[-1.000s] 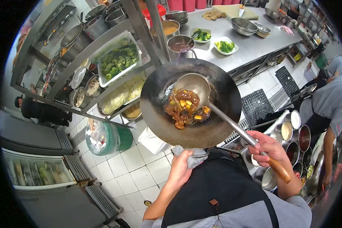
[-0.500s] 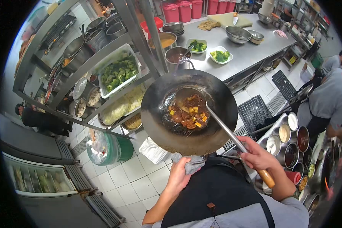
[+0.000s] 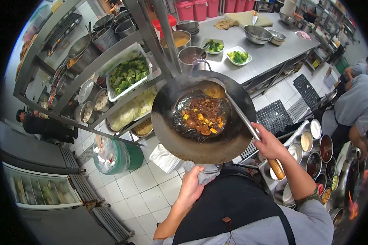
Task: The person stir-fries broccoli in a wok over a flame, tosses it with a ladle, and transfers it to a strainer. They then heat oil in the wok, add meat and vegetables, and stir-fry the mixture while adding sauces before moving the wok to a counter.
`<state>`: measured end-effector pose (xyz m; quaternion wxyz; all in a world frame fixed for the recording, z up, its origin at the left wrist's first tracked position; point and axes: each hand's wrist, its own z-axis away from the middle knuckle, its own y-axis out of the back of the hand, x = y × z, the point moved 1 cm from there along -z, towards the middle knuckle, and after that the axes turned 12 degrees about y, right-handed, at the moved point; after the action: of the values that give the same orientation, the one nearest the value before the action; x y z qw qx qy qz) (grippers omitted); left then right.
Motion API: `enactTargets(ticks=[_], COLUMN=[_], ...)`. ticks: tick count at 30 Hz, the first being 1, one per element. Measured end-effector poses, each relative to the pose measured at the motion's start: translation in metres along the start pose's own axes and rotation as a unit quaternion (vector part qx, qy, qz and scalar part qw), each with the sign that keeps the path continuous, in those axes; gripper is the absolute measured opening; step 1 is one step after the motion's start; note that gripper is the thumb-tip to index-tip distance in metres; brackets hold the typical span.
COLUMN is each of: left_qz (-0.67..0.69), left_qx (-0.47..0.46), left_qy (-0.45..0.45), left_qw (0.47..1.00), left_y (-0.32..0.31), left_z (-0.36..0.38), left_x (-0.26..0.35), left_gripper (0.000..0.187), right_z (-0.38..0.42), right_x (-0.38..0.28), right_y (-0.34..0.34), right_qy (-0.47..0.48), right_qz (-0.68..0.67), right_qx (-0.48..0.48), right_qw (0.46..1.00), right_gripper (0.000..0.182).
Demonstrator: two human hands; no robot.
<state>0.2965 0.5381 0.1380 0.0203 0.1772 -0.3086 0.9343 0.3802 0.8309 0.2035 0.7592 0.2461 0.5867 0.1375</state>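
Observation:
A large dark wok (image 3: 167,136) is held up in front of me. My left hand (image 3: 191,183) is closed around a grey cloth (image 3: 209,174) at the wok's near edge; any handle under the cloth is hidden. Inside the wok lies brown, saucy food (image 3: 201,118) with yellow cubes. My right hand (image 3: 269,141) grips a metal ladle (image 3: 242,113) by its shaft, just above the wooden end. The ladle's bowl rests in the far part of the wok, beyond most of the food. Two white dishes of broccoli (image 3: 238,56) stand on the steel table past the wok.
On the far left is a metal rack (image 3: 79,79) with a broccoli basket (image 3: 149,78). A green bin (image 3: 133,157) stands on the tiled floor. Sauce pots (image 3: 306,141) line the right side, near a person in grey (image 3: 357,98) and a flame (image 3: 353,210). The steel table (image 3: 216,72) lies ahead.
The ladle's bowl has moved from the middle of the food to the wok's far side. My right hand has shifted slightly up and left. The wok stays in about the same place.

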Motion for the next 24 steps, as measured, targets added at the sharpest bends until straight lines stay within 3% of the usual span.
enactTargets(ticks=[3,5,9,13,18,21,22,24], left_qz=[-0.005,-0.003,0.011,0.009,0.011,0.005,0.002,-0.005], left_qx=[0.001,0.008,0.012,0.003,-0.01,-0.019,-0.017,-0.014], left_qy=[-0.005,-0.002,-0.008,-0.011,0.003,0.011,0.008,0.0], left_qw=[1.0,1.0,1.0,1.0,1.0,1.0,1.0,1.0], left_y=[-0.007,-0.01,-0.007,0.0,-0.001,-0.004,-0.005,-0.007], left_z=[0.003,0.006,0.007,0.005,0.007,0.01,0.01,0.009], left_x=[0.003,0.004,0.005,0.004,0.006,0.01,0.01,0.007], left_gripper=[0.033,0.032,0.032,0.031,0.03,0.029,0.029,0.029], right_z=[0.002,0.013,0.03,0.048,0.062,0.059,0.056,0.057], right_x=[-0.006,-0.025,-0.029,-0.024,-0.024,-0.033,-0.029,-0.037], right_y=[-0.009,-0.015,-0.003,0.008,0.012,0.006,-0.001,-0.011], right_qy=[-0.055,-0.088,-0.165,-0.115,-0.096,-0.114,-0.118,-0.124], right_qz=[-0.155,-0.303,-0.599,-0.657,-0.617,-0.308,-0.199,-0.15], right_qx=[-0.048,-0.068,-0.024,-0.024,0.031,0.024,0.012,0.001], right_qw=[0.985,0.947,0.784,0.745,0.78,0.944,0.973,0.981], right_gripper=[0.054,0.05,0.042,0.043,0.05,0.051,0.052,0.051])
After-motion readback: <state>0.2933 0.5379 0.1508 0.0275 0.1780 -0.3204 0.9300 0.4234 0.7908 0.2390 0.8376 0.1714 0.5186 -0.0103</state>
